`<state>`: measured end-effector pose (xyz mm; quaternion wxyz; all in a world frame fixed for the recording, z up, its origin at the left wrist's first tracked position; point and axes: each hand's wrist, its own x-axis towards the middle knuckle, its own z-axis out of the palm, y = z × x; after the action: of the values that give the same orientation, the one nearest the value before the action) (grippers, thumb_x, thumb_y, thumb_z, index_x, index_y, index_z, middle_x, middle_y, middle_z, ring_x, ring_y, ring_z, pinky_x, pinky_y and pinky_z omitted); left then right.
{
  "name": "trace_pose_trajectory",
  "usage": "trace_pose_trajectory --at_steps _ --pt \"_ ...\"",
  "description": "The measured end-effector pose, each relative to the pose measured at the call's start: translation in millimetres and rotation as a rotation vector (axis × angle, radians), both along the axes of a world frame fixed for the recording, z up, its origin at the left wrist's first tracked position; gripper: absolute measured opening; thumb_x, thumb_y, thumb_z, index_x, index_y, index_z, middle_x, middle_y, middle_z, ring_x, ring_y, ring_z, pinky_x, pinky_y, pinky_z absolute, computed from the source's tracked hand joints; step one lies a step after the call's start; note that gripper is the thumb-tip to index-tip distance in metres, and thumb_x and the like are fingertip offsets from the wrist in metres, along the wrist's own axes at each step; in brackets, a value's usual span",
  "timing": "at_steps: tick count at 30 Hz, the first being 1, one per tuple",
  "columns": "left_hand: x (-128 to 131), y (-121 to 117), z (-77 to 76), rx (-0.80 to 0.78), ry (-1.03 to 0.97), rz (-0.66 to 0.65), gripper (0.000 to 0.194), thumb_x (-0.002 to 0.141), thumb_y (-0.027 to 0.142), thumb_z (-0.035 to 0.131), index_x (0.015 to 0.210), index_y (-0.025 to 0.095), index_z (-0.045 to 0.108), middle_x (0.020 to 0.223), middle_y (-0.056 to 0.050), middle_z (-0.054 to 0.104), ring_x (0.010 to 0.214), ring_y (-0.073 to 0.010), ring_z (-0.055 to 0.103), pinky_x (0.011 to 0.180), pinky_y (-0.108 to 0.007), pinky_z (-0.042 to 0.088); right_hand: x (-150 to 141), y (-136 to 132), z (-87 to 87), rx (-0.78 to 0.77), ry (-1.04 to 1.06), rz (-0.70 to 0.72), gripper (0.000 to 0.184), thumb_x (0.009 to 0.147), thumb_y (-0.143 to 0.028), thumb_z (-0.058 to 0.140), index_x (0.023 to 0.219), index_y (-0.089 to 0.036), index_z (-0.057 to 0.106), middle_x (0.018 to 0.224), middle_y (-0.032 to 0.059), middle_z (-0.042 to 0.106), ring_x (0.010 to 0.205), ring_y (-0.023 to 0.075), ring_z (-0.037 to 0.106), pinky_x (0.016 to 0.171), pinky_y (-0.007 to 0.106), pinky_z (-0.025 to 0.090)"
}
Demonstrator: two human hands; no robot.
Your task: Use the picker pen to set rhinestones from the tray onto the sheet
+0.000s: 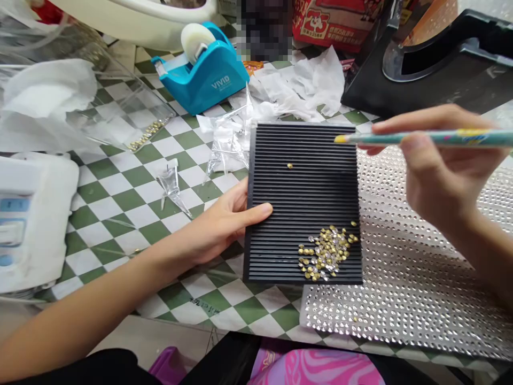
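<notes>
My left hand grips the left edge of a black ridged tray, thumb on top and fingers hidden underneath. A heap of small gold-backed rhinestones lies in the tray's lower right part, and a single rhinestone sits alone higher up. Pinched in my right hand is a teal pencil-like stick with a yellow tip, held level. Its tip is over the tray's upper right corner. Below and right of the tray lies a sheet covered in rows of shiny rhinestones.
A blue tape dispenser stands at the back, near crumpled white tissue and clear plastic cones. On the left are a clear box and a white device. A black holder stands at the back right.
</notes>
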<state>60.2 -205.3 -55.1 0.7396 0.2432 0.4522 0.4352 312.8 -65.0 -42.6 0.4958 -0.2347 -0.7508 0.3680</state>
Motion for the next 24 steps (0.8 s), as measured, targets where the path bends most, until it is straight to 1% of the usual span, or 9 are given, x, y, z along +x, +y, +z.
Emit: trace_pose_trajectory --at_steps 1,3,5,8,11,14,17,24 --pt "3 -1 -2.1 0.007 -0.024 -0.019 0.05 0.086 0.026 0.085 0.132 0.022 0.067 0.137 -0.006 0.072 0.128 -0.0275 0.068 0.091 -0.024 0.063 -1 -8 4.2 -0.016 -0.103 0.037 0.025 0.094 -0.014 0.064 0.11 -0.026 0.08 0.098 -0.0018 0.079 0.083 0.0122 0.075 0.072 0.026 0.061" --pt "8 -2 -6.1 0.025 -0.064 -0.051 0.044 0.088 0.026 0.084 0.128 0.021 0.069 0.135 -0.006 0.073 0.126 -0.0255 0.069 0.096 -0.025 0.061 -3 -21 9.4 0.012 -0.26 0.092 0.027 0.095 -0.015 0.063 0.114 -0.029 0.078 0.106 -0.0046 0.079 0.092 0.0105 0.075 0.081 0.024 0.061" --pt "11 -3 -8.7 0.035 -0.091 -0.074 0.042 0.088 0.025 0.084 0.127 0.021 0.069 0.133 -0.007 0.074 0.123 -0.0242 0.071 0.097 -0.026 0.06 -3 -27 10.0 0.043 -0.337 0.128 0.026 0.096 -0.016 0.063 0.113 -0.03 0.077 0.108 -0.0056 0.078 0.095 0.0104 0.075 0.084 0.023 0.061" --pt "13 -4 -9.2 0.023 -0.116 -0.088 0.045 0.089 0.025 0.083 0.13 0.021 0.068 0.133 -0.008 0.074 0.116 -0.0223 0.073 0.092 -0.024 0.061 -2 -25 6.0 0.013 -0.338 0.153 0.022 0.096 -0.018 0.063 0.109 -0.029 0.077 0.104 -0.0049 0.079 0.092 0.0113 0.075 0.082 0.024 0.06" --pt "13 -3 -7.9 0.005 -0.116 -0.093 0.048 0.089 0.028 0.083 0.133 0.021 0.066 0.137 -0.009 0.072 0.114 -0.0221 0.074 0.088 -0.022 0.061 -3 -22 3.6 -0.019 -0.316 0.15 0.022 0.094 -0.017 0.064 0.105 -0.03 0.078 0.101 -0.0055 0.079 0.089 0.0115 0.074 0.079 0.025 0.06" --pt "12 -3 -7.3 0.0 -0.106 -0.093 0.051 0.087 0.029 0.084 0.134 0.021 0.065 0.139 -0.01 0.071 0.117 -0.0244 0.073 0.088 -0.024 0.06 -4 -23 4.8 -0.02 -0.338 0.155 0.023 0.094 -0.018 0.064 0.106 -0.033 0.077 0.101 -0.0048 0.079 0.089 0.0146 0.074 0.08 0.031 0.061" --pt "12 -3 -7.5 0.005 -0.107 -0.089 0.051 0.086 0.027 0.085 0.133 0.022 0.066 0.138 -0.01 0.071 0.12 -0.0253 0.072 0.091 -0.026 0.06 -5 -24 6.4 -0.002 -0.384 0.166 0.025 0.094 -0.019 0.063 0.107 -0.035 0.077 0.1 -0.0039 0.079 0.087 0.017 0.073 0.08 0.036 0.059" --pt "11 -4 -8.8 0.007 -0.116 -0.093 0.047 0.087 0.024 0.084 0.131 0.023 0.067 0.138 -0.008 0.071 0.12 -0.0247 0.071 0.091 -0.025 0.06 -2 -23 5.0 -0.045 -0.325 0.129 0.019 0.093 -0.019 0.065 0.1 -0.029 0.078 0.096 -0.0022 0.078 0.081 0.0156 0.071 0.072 0.033 0.056"
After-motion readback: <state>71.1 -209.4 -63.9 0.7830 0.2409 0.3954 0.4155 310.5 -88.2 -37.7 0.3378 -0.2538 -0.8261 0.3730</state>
